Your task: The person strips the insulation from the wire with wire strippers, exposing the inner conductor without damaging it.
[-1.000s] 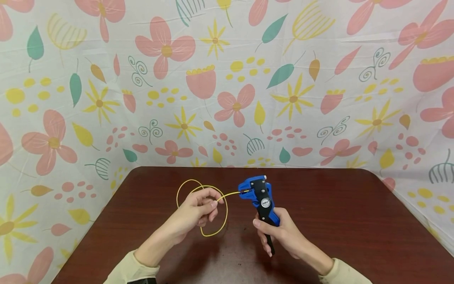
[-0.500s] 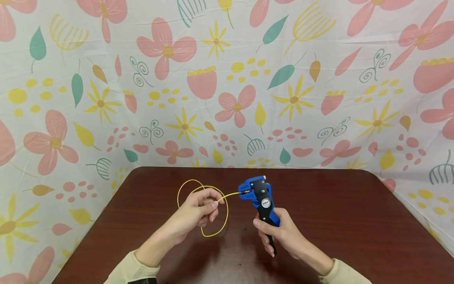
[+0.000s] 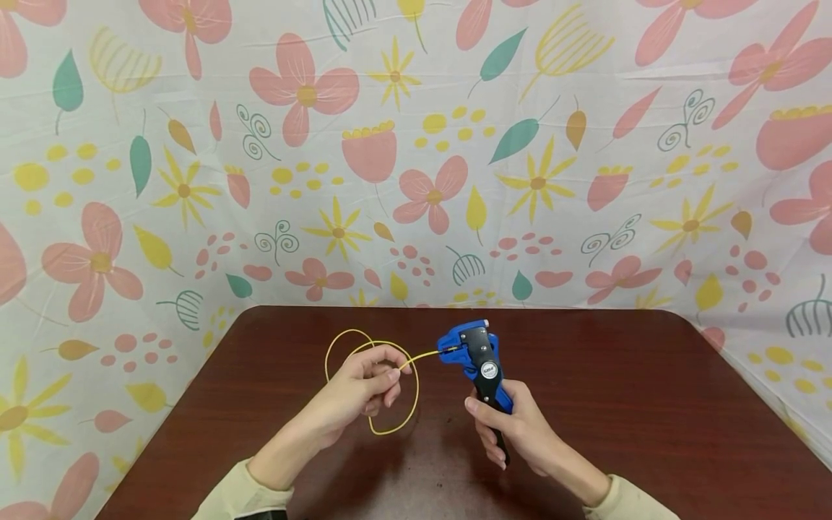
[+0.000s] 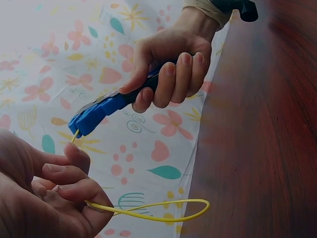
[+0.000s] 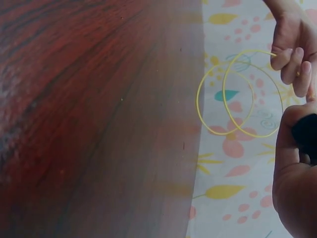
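My left hand pinches a thin yellow wire between thumb and fingertips. The rest of that wire hangs in loose loops behind the hand. Its short free end runs rightward into the front slot of a blue and black wire stripper. My right hand grips the stripper by its handles, head upward, with fingers wrapped round the black lower one. In the left wrist view the wire enters the stripper's blue nose. The right wrist view shows the wire's loops, while the stripper is mostly out of frame.
Both hands are above a dark reddish-brown table with rounded far corners. Behind it hangs a white cloth printed with flowers and leaves, which also runs along both sides.
The stripper's black lower handle has swung slightly rightward toward the right palm, its head shifting a little. The left hand and the wire stay nearly where they were.
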Action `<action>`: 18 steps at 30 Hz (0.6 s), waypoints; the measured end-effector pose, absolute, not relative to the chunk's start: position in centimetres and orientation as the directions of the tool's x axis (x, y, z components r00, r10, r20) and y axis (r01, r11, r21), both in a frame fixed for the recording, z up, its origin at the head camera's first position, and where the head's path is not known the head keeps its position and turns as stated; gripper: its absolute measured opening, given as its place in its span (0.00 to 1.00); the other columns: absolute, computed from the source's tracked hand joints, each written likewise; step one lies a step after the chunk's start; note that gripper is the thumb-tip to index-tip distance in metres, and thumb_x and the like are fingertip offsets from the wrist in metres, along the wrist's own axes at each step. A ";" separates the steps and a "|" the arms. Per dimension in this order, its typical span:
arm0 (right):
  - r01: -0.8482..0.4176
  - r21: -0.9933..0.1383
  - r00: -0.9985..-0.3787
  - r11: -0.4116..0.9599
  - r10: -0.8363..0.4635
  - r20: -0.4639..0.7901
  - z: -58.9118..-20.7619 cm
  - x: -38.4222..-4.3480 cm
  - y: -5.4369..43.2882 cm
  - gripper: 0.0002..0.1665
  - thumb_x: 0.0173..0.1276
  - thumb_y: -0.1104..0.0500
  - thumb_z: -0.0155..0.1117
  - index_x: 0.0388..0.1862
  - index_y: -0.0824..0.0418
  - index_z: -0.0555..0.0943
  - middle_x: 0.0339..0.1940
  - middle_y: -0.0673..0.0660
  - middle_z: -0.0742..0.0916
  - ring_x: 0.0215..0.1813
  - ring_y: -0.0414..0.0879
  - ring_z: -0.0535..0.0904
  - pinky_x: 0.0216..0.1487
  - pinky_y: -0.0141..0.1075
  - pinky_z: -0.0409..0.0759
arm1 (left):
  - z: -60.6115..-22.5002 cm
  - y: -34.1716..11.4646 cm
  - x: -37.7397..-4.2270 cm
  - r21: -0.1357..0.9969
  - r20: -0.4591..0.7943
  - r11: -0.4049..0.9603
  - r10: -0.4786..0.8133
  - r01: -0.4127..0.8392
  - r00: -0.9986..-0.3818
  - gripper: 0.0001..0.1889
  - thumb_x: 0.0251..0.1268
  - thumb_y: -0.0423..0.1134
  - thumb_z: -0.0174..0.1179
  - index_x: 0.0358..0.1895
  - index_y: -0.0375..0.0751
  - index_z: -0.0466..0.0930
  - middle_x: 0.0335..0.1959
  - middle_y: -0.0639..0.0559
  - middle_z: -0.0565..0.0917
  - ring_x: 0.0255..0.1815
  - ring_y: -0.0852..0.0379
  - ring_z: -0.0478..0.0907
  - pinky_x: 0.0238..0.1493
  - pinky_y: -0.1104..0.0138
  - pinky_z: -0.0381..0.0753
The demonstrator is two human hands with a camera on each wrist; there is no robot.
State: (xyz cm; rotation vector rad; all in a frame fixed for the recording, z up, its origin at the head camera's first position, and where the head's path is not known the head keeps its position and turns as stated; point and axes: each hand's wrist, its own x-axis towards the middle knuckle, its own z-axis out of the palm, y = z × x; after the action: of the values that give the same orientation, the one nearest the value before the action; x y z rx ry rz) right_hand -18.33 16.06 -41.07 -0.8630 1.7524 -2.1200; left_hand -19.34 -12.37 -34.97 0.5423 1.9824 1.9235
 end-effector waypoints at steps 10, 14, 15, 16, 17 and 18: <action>-0.170 -0.950 -0.778 -0.260 -0.556 0.292 -41.0 -18.4 16.2 0.13 0.84 0.67 0.49 0.41 0.79 0.66 0.15 0.69 0.67 0.09 0.55 0.64 0.08 0.44 0.70 | -34.9 -12.4 -19.3 0.999 0.022 0.025 0.477 0.038 -0.879 0.06 0.83 0.30 0.51 0.52 0.32 0.77 0.24 0.49 0.74 0.20 0.58 0.62 0.23 0.70 0.59; -0.172 -0.949 -0.777 -0.264 -0.556 0.295 -40.9 -18.3 16.2 0.14 0.84 0.67 0.49 0.40 0.81 0.65 0.14 0.70 0.66 0.08 0.56 0.63 0.08 0.44 0.70 | -35.0 -12.4 -19.4 0.999 0.025 0.024 0.480 0.041 -0.877 0.06 0.82 0.30 0.52 0.52 0.32 0.77 0.23 0.49 0.74 0.20 0.58 0.62 0.22 0.71 0.59; -0.167 -0.951 -0.780 -0.260 -0.554 0.289 -41.0 -18.3 16.2 0.15 0.84 0.67 0.49 0.41 0.82 0.64 0.14 0.69 0.66 0.08 0.55 0.63 0.08 0.43 0.70 | -35.0 -12.4 -19.4 0.999 0.025 0.025 0.480 0.042 -0.877 0.06 0.82 0.30 0.52 0.52 0.32 0.77 0.24 0.49 0.74 0.20 0.58 0.62 0.22 0.71 0.60; -0.164 -0.953 -0.784 -0.256 -0.552 0.283 -41.0 -18.3 16.2 0.16 0.84 0.67 0.49 0.41 0.82 0.63 0.14 0.68 0.67 0.08 0.55 0.63 0.08 0.43 0.70 | -35.0 -12.4 -19.4 0.999 0.025 0.026 0.479 0.042 -0.877 0.06 0.82 0.30 0.52 0.52 0.32 0.77 0.24 0.49 0.74 0.20 0.58 0.62 0.22 0.71 0.60; -0.160 -0.955 -0.790 -0.251 -0.548 0.276 -41.0 -18.3 16.2 0.17 0.84 0.66 0.49 0.41 0.83 0.63 0.14 0.68 0.67 0.09 0.54 0.63 0.08 0.42 0.70 | -35.0 -12.4 -19.4 0.999 0.025 0.027 0.479 0.043 -0.878 0.06 0.82 0.30 0.52 0.52 0.32 0.77 0.24 0.49 0.74 0.21 0.58 0.62 0.23 0.71 0.60; -0.157 -0.956 -0.796 -0.246 -0.542 0.270 -41.0 -18.3 16.2 0.17 0.84 0.66 0.50 0.42 0.83 0.63 0.14 0.67 0.67 0.09 0.54 0.63 0.09 0.42 0.70 | -35.0 -12.4 -19.4 0.999 0.026 0.028 0.478 0.045 -0.878 0.06 0.82 0.30 0.52 0.52 0.32 0.77 0.24 0.49 0.74 0.21 0.58 0.62 0.23 0.71 0.60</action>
State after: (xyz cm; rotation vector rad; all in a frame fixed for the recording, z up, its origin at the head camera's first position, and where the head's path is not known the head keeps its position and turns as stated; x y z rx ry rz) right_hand -18.27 16.24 -41.03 -0.8464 1.7421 -2.1298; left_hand -19.36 -12.43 -34.98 0.5340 1.9945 1.9167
